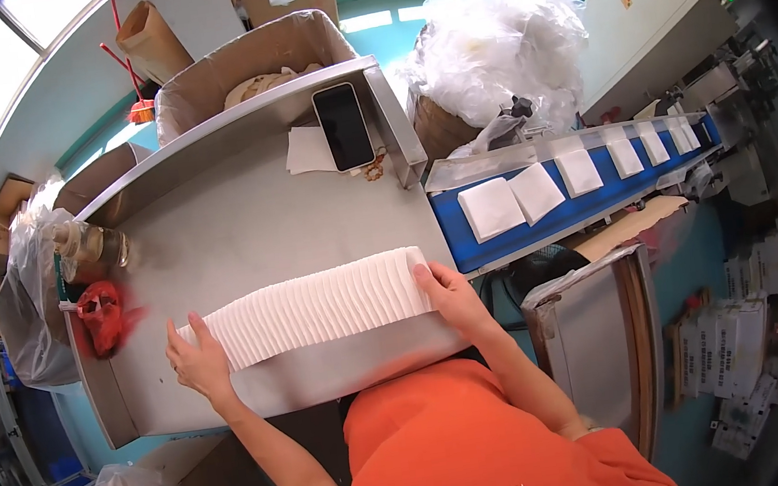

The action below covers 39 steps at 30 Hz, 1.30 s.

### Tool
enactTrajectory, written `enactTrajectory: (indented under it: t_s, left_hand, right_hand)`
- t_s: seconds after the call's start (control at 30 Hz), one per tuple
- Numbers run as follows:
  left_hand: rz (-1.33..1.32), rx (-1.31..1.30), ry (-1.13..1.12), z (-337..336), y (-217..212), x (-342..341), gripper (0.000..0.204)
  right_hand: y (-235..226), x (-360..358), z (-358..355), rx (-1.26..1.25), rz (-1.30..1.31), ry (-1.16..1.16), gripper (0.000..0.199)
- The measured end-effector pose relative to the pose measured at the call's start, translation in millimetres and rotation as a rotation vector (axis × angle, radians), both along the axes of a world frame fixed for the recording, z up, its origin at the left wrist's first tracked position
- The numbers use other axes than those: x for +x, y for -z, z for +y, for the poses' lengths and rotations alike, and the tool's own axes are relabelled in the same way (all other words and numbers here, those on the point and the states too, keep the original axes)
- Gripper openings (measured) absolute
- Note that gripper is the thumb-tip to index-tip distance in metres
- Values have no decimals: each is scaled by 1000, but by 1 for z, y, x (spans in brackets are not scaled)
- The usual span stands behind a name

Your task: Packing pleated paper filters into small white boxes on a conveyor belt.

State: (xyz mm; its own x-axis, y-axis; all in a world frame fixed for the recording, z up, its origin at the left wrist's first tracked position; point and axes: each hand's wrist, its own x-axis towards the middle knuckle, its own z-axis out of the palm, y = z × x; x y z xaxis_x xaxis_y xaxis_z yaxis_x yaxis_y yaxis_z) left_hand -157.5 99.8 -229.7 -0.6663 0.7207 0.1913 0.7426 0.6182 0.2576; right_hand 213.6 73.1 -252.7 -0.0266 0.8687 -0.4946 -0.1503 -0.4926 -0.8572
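Observation:
A long row of white folded paper napkins (319, 308) lies on the steel worktable (240, 217) in front of me, packed side by side with their edges showing as ridges. My left hand (200, 361) grips the row's left end, thumb and fingers around it. At the right end, my right hand (454, 301) presses its thumb against the last napkins; its other fingers are partly hidden. The row spans the gap between both hands and bows slightly upward toward the right.
A blue conveyor belt (545, 209) carrying several napkin stacks (578, 172) meets the table's right side. At the table's back lie a phone (343, 127) and white paper (308, 150). A red plastic bag (102, 317) sits at the left edge. A cardboard box (182, 103) stands behind.

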Motion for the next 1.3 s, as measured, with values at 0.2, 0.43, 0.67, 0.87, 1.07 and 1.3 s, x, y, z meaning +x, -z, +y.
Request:
enactTrajectory:
  t_s: [0.2,0.43,0.67,0.87,1.07,1.3]
  left_hand:
    - [22,-21,-6,-3,5,-2,60]
    - [-8,-25,16,1,0,6,59]
    - [-27,-27,-10,0,-2,7,60]
    - [2,-17,12,-3,1,7,59]
    - [-19,-1,79,1,-1,24,59]
    - [0,-11,40,2,1,22,60]
  right_hand:
    - [16,40,-15,-342,194,-85,34]
    - [15,25,4,-80,46,155,50]
    - [7,4,7,-218,517,187,41]
    - [7,32,-12,-233,330,241,34]
    - [-16,18,3,93,-218,31,51]
    - [8,27,-4,-91,377,32,37]
